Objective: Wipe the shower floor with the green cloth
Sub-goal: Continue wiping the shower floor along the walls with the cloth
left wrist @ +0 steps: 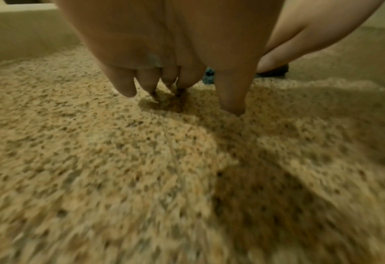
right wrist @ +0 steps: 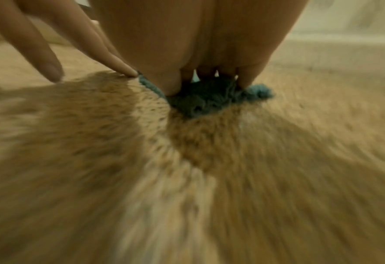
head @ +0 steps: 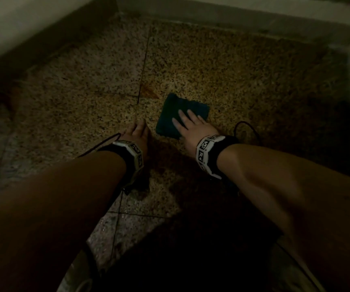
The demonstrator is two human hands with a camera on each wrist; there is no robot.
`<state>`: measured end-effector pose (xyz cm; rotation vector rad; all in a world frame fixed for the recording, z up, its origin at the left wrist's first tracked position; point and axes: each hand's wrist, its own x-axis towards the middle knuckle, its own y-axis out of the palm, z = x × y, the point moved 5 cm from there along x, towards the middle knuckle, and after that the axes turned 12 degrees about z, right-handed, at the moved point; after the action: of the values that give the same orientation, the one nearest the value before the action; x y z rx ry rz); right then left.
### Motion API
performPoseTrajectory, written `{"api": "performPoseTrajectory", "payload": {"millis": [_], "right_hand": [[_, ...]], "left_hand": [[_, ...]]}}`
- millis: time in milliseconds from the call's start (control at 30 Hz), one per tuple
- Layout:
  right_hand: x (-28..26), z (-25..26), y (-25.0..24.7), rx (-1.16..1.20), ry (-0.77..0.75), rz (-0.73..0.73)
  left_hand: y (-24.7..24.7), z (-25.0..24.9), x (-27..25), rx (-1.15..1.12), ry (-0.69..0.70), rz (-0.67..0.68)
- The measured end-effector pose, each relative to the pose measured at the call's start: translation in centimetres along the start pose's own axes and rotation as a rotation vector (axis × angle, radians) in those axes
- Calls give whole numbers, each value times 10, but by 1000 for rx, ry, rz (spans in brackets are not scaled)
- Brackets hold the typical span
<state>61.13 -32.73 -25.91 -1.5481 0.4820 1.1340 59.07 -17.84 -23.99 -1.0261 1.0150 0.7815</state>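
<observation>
The green cloth (head: 177,111) lies folded on the speckled stone shower floor (head: 243,81), near the middle of the head view. My right hand (head: 192,125) lies flat on the cloth's near right part with straight fingers pressing down. In the right wrist view the cloth (right wrist: 200,101) bunches under the fingers (right wrist: 246,76). My left hand (head: 137,132) is just left of the cloth and holds nothing. Its straight fingertips (left wrist: 232,105) touch the bare floor (left wrist: 96,142). A sliver of the cloth (left wrist: 209,76) shows behind them.
A pale raised curb (head: 233,20) bounds the floor at the back and a wall (head: 22,28) runs along the left. A dark grout line (head: 144,66) crosses the tiles, with a brownish stain (head: 150,92) beside it. A black cable (head: 248,127) loops by my right wrist.
</observation>
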Motion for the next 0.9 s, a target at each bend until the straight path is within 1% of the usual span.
{"api": "performPoseTrajectory", "payload": {"millis": [133,233,300,367,500,633,767,900], "right_hand": [[-17,-1,27,-105,-56,22],[-36,0,55,-189,-88,79],[-45,1,67,-212,-74,102],[-46,5,70,-200,-41,79],[-34,11,63,-10,3,24],[-22,5,57,35,29,3],[-10,-13,24,97,76,-91],[3,-25,2,175,125,-52]], "left_hand": [[6,-2,3,-4,12,13],[4,-1,3,32,46,-32],[-1,-1,1,42,73,-49],[-8,-3,-1,55,73,-56],[-10,-4,2,86,44,-48],[-5,-8,7,85,30,-27],[-5,-8,9,119,27,-15],[-5,-5,13,114,25,11]]}}
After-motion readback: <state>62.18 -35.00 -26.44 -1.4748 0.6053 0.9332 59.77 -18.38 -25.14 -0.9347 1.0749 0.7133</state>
